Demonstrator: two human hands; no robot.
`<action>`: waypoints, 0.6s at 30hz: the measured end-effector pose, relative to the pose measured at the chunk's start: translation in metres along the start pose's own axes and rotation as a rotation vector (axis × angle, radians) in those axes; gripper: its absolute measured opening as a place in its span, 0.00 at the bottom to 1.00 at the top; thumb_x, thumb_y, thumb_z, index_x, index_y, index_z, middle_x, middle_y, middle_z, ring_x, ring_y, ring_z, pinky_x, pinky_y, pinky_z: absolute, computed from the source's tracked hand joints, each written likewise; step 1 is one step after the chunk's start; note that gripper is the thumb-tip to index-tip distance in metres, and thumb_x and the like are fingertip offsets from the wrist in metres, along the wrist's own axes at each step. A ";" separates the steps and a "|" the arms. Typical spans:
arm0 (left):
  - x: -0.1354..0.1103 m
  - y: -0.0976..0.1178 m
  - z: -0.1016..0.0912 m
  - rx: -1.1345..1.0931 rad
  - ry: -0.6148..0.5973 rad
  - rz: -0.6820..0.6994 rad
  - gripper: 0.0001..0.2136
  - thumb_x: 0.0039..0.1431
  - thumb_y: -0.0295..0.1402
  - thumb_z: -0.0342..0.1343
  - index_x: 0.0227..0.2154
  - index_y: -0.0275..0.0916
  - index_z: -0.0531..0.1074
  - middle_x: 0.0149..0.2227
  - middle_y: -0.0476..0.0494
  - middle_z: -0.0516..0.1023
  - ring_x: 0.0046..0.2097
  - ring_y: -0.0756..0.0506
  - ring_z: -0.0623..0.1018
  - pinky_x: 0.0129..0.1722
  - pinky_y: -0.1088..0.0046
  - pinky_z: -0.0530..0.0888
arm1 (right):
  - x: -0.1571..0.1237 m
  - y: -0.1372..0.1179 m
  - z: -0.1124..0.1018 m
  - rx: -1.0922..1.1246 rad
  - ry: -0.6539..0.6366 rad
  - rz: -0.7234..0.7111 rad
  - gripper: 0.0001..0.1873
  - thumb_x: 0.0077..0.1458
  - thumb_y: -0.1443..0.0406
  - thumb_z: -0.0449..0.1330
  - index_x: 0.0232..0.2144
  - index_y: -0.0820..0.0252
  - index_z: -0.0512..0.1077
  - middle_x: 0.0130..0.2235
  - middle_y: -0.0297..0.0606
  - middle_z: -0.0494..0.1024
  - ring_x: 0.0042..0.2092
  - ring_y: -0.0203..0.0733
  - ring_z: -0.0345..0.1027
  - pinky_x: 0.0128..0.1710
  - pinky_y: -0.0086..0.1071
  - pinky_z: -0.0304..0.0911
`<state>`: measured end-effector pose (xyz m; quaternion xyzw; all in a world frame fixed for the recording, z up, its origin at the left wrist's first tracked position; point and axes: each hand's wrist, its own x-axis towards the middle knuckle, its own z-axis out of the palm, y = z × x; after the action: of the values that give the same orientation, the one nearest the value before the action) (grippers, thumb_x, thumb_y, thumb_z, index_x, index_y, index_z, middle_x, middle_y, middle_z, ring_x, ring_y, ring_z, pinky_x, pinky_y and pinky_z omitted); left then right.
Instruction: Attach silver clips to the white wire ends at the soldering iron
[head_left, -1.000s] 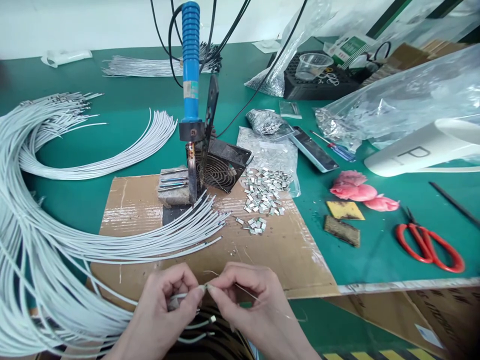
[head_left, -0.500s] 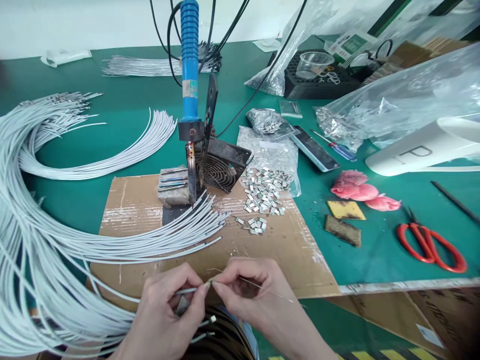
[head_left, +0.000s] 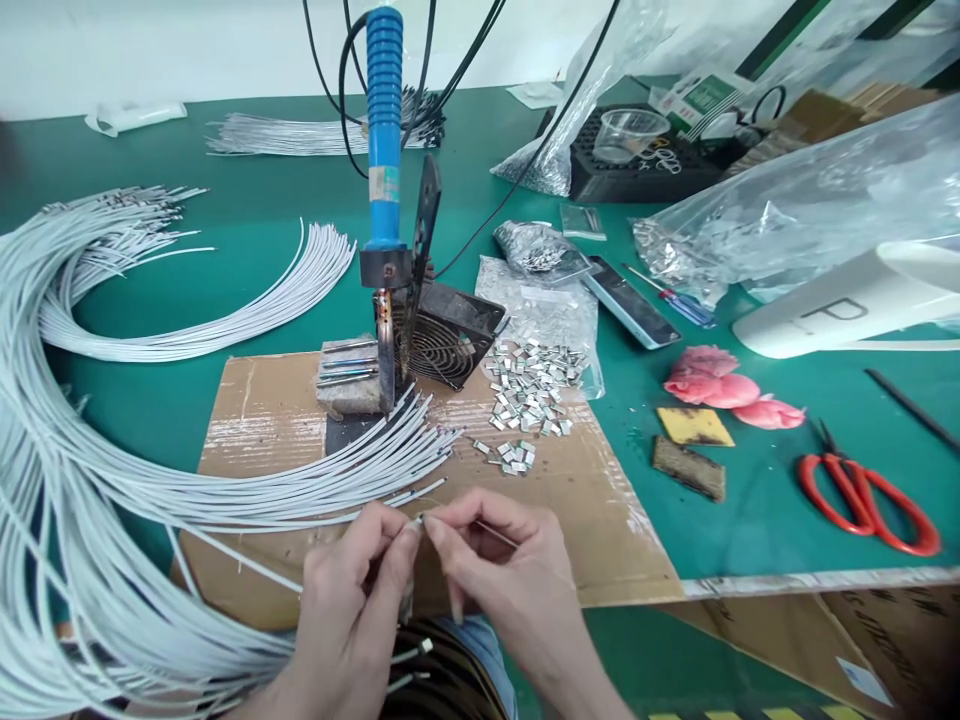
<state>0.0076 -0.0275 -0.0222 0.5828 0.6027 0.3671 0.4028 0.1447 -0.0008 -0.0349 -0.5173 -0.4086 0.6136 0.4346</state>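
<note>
My left hand [head_left: 352, 610] pinches the end of a thin white cable [head_left: 240, 562] over the near edge of a cardboard sheet [head_left: 585, 510]. My right hand [head_left: 506, 580] pinches right against that cable tip, holding a thin wire strand [head_left: 495, 533]; whether a metal clip is between the fingers I cannot tell. Behind the hands lies a fan of white cables [head_left: 300, 480] with stripped ends. A blue-handled soldering iron [head_left: 384, 140] stands upright in a stand beside a small black fan [head_left: 442, 335]. Loose metal clips [head_left: 529, 390] lie in a pile on the cardboard.
A big bundle of white cables [head_left: 67, 420] curves along the left. On the green table [head_left: 247, 210] at right lie red scissors [head_left: 862, 495], pink pieces [head_left: 720, 385], sponges [head_left: 690, 440], a screwdriver [head_left: 671, 295], plastic bags [head_left: 795, 210] and a white object [head_left: 847, 300].
Both hands have moved up and away from me, onto the cardboard, still pinched together at the cable tip. The cable end rose with them.
</note>
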 end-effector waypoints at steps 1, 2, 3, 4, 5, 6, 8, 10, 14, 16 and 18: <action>0.000 0.002 0.002 -0.120 -0.009 -0.129 0.14 0.72 0.35 0.50 0.27 0.40 0.67 0.19 0.58 0.60 0.21 0.52 0.59 0.20 0.75 0.55 | -0.004 0.008 0.005 -0.048 0.089 -0.135 0.11 0.56 0.63 0.66 0.24 0.60 0.75 0.17 0.27 0.68 0.16 0.29 0.56 0.13 0.23 0.55; 0.001 0.004 0.003 -0.230 -0.017 -0.227 0.16 0.71 0.39 0.51 0.27 0.40 0.68 0.19 0.57 0.60 0.22 0.52 0.58 0.21 0.75 0.54 | -0.009 0.016 0.010 -0.124 0.199 -0.291 0.09 0.58 0.66 0.65 0.25 0.60 0.76 0.18 0.28 0.70 0.17 0.30 0.59 0.15 0.23 0.57; 0.001 0.006 0.003 -0.311 -0.024 -0.287 0.17 0.70 0.43 0.53 0.27 0.39 0.69 0.20 0.56 0.60 0.23 0.52 0.57 0.21 0.74 0.53 | -0.012 0.023 0.014 -0.150 0.252 -0.368 0.08 0.58 0.69 0.64 0.27 0.59 0.77 0.20 0.30 0.73 0.19 0.32 0.62 0.18 0.25 0.60; 0.001 0.008 0.003 -0.374 -0.030 -0.325 0.18 0.68 0.45 0.55 0.26 0.38 0.70 0.20 0.55 0.61 0.23 0.52 0.57 0.22 0.74 0.53 | -0.015 0.028 0.017 -0.171 0.291 -0.437 0.07 0.58 0.72 0.64 0.29 0.58 0.78 0.22 0.31 0.74 0.22 0.33 0.64 0.21 0.26 0.62; 0.002 0.009 0.003 -0.423 -0.036 -0.355 0.19 0.66 0.47 0.57 0.25 0.38 0.70 0.21 0.55 0.62 0.24 0.52 0.57 0.23 0.74 0.53 | -0.017 0.032 0.019 -0.187 0.314 -0.498 0.08 0.56 0.74 0.64 0.30 0.57 0.78 0.23 0.32 0.75 0.24 0.35 0.66 0.23 0.28 0.63; 0.002 0.010 0.002 -0.472 -0.044 -0.383 0.20 0.64 0.49 0.59 0.25 0.38 0.70 0.21 0.55 0.62 0.24 0.52 0.57 0.23 0.74 0.53 | -0.017 0.033 0.020 -0.197 0.316 -0.542 0.09 0.55 0.75 0.65 0.32 0.56 0.78 0.23 0.32 0.76 0.25 0.36 0.67 0.25 0.30 0.64; 0.004 0.012 -0.001 -0.586 -0.058 -0.449 0.20 0.59 0.51 0.63 0.27 0.39 0.70 0.20 0.56 0.62 0.24 0.53 0.55 0.23 0.75 0.51 | -0.016 0.032 0.018 -0.228 0.292 -0.611 0.13 0.53 0.78 0.65 0.34 0.55 0.79 0.23 0.32 0.77 0.25 0.36 0.66 0.25 0.31 0.63; 0.007 0.014 -0.002 -0.681 -0.065 -0.515 0.20 0.56 0.52 0.66 0.31 0.40 0.69 0.18 0.59 0.62 0.22 0.54 0.53 0.22 0.76 0.49 | -0.013 0.027 0.014 -0.263 0.246 -0.638 0.15 0.52 0.79 0.66 0.35 0.54 0.79 0.24 0.32 0.77 0.24 0.36 0.65 0.24 0.31 0.61; 0.010 0.016 -0.004 -0.679 -0.034 -0.536 0.21 0.54 0.51 0.67 0.29 0.39 0.69 0.19 0.60 0.62 0.22 0.55 0.52 0.22 0.78 0.48 | -0.009 0.017 0.008 -0.308 0.192 -0.666 0.16 0.51 0.81 0.65 0.35 0.55 0.79 0.24 0.31 0.76 0.24 0.34 0.64 0.25 0.29 0.62; 0.011 0.016 -0.006 -0.653 -0.007 -0.524 0.21 0.53 0.51 0.68 0.27 0.38 0.69 0.18 0.60 0.61 0.22 0.55 0.52 0.21 0.78 0.48 | -0.008 0.013 0.006 -0.322 0.158 -0.679 0.16 0.52 0.80 0.65 0.36 0.56 0.80 0.24 0.31 0.76 0.24 0.34 0.64 0.25 0.29 0.62; 0.013 0.017 -0.008 -0.633 0.018 -0.524 0.20 0.53 0.49 0.69 0.27 0.38 0.70 0.17 0.60 0.60 0.22 0.55 0.52 0.21 0.78 0.48 | -0.008 0.011 0.003 -0.311 0.096 -0.657 0.15 0.54 0.79 0.65 0.36 0.55 0.81 0.25 0.32 0.78 0.25 0.35 0.66 0.27 0.30 0.63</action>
<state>0.0069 -0.0138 -0.0044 0.2536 0.5915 0.4245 0.6369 0.1413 -0.0114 -0.0432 -0.4468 -0.6204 0.3469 0.5433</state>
